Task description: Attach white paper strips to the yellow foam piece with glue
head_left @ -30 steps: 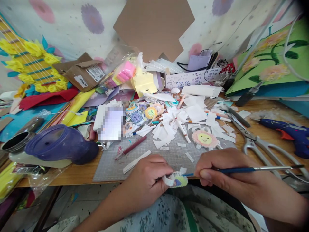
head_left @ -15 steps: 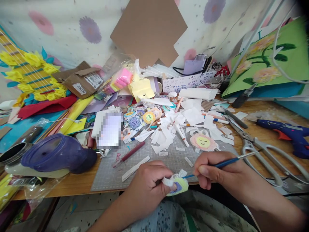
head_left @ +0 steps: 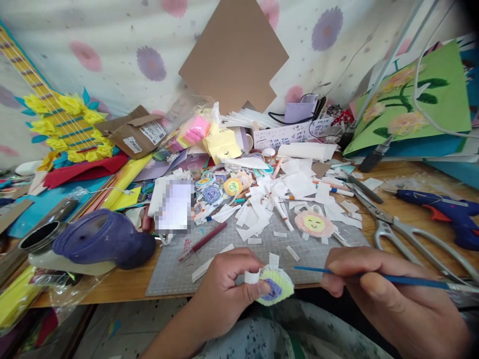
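Between thumb and fingers, my left hand [head_left: 234, 281] pinches a paper flower cutout [head_left: 279, 289] with a yellow-green rim and a purple centre. White paper tabs stick up from its edge. A slim blue paintbrush [head_left: 407, 282] is gripped in my right hand [head_left: 396, 299], its pointed handle end aimed left at the cutout but apart from it. The brush's other end runs toward the right edge of the view. Beyond my hands, a pink and yellow smiling flower cutout [head_left: 315, 222] lies on the grey cutting mat [head_left: 168, 271].
White paper scraps [head_left: 256, 214] and more coloured cutouts [head_left: 213, 193] heap up mid-table. Large scissors [head_left: 392, 222] and a blue glue gun [head_left: 437, 202] lie at right. A purple jar [head_left: 101, 239] stands left. A dark red pen [head_left: 204, 241] rests on the mat.
My right hand has drawn the paintbrush away from the cutout, to the right and nearer me. The cutout has turned so more of its face shows. The view has shifted slightly.
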Tool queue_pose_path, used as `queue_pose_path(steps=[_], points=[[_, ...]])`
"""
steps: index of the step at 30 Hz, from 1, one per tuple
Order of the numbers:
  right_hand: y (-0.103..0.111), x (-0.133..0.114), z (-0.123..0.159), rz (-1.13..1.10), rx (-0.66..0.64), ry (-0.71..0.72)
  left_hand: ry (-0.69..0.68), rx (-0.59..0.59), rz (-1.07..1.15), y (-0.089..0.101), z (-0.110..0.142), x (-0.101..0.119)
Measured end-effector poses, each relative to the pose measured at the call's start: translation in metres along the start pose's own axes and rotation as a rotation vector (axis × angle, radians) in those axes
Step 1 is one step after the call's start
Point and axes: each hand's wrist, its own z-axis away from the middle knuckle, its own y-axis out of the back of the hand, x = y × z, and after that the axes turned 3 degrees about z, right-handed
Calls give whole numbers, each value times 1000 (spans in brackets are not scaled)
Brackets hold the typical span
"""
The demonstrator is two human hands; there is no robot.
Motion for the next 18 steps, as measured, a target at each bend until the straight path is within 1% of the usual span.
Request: queue_pose_path(steps=[2, 4, 6, 7, 10, 13, 18], points=[[0, -10, -4, 178, -78, 88, -31, -10, -58, -1, 0, 2], [-1, -18, -9, 286, -164, 189, -55, -19, -108, -3, -1, 5], [-4, -22, -12, 355, -204, 265, -85, -32, -150, -4, -2, 7], [-5, -23, -13, 385, -203, 287, -100, -35, -170, -5, -2, 8], [-6, -24, -15, 464, -224, 310, -140, -44, -217, -6, -2, 11], [-3, -24, -17, 501, -289, 322, -165, -53, -236, -6, -2, 11], [1, -24, -19, 539, -353, 283, -165, -60, -251, -5, -3, 9]])
